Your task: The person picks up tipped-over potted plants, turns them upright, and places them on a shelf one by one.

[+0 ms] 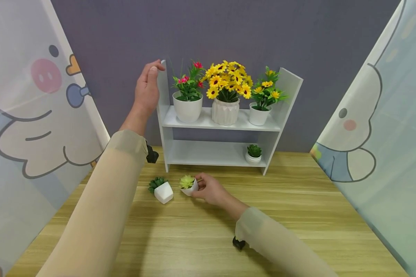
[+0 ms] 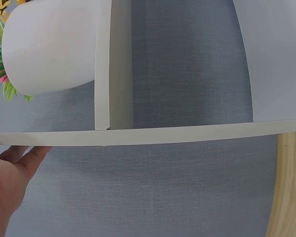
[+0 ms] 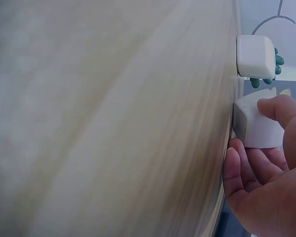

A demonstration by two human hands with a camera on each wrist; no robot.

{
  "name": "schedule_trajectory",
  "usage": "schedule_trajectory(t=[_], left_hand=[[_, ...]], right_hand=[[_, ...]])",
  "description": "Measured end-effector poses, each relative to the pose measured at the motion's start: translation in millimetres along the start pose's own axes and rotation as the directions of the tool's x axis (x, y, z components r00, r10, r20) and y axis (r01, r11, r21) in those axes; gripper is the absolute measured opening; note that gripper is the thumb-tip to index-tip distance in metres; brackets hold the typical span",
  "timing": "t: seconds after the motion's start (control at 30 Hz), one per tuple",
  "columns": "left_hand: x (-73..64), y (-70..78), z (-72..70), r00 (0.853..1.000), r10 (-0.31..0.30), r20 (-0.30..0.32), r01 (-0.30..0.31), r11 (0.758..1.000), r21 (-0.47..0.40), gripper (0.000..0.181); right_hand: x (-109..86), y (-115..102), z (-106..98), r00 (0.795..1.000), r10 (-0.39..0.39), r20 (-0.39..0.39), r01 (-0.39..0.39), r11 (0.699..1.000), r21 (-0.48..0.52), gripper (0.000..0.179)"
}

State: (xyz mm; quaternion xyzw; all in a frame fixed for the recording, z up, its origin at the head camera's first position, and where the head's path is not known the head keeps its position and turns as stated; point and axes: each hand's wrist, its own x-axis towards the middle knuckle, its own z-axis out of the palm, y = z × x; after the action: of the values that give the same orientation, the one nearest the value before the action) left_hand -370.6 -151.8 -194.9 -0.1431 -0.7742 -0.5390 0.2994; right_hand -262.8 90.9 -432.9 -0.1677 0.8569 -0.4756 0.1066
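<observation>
My right hand (image 1: 210, 189) pinches a small white pot (image 3: 260, 121) with a light green succulent (image 1: 187, 181), thumb on one side and fingers on the other. The pot tilts at the tabletop. To its left a second white pot (image 1: 164, 193) lies tipped over, its dark green succulent (image 1: 157, 184) pointing away. My left hand (image 1: 148, 86) is up at the top of the left side panel (image 1: 163, 82) of a white two-tier shelf (image 1: 222, 122). In the left wrist view its fingers (image 2: 33, 159) touch the panel's outer face, fairly straight.
The upper tier holds a pot with red flowers (image 1: 188, 107), a ribbed pot with yellow flowers (image 1: 225, 111) and a smaller yellow-flowered pot (image 1: 259, 114). A dark green succulent (image 1: 254, 151) stands at the lower tier's right. Cartoon curtains (image 1: 360, 115) flank the wooden table (image 1: 298, 200).
</observation>
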Motion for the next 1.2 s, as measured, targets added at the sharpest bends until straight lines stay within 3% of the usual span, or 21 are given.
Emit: schedule_trajectory(t=[0.6,0.83,1.03,1.2], left_hand=[[-0.2,0.7,0.2,1.0,0.025,-0.007,-0.025,1.0,-0.01,0.038],[0.3,-0.1,-0.6,1.0,0.019,-0.002,-0.019,1.0,-0.003,0.039],[0.3,-0.3,-0.5,1.0,0.01,0.001,-0.01,1.0,-0.005,0.038],[-0.4,0.3,-0.2,1.0,0.005,0.001,-0.005,1.0,-0.002,0.039]], right_hand=[[-5.3,4.5,-5.1,1.0,0.008,-0.001,-0.008,1.0,0.009,0.038],[-4.2,7.1,-6.0,1.0,-0.003,0.013,0.003,1.0,0.005,0.045],[-3.1,9.1,-5.6,1.0,0.012,0.015,-0.013,0.997,0.078,0.059],[-3.8,8.3,-6.3,1.0,0.019,0.006,-0.019,0.996,0.091,0.054]])
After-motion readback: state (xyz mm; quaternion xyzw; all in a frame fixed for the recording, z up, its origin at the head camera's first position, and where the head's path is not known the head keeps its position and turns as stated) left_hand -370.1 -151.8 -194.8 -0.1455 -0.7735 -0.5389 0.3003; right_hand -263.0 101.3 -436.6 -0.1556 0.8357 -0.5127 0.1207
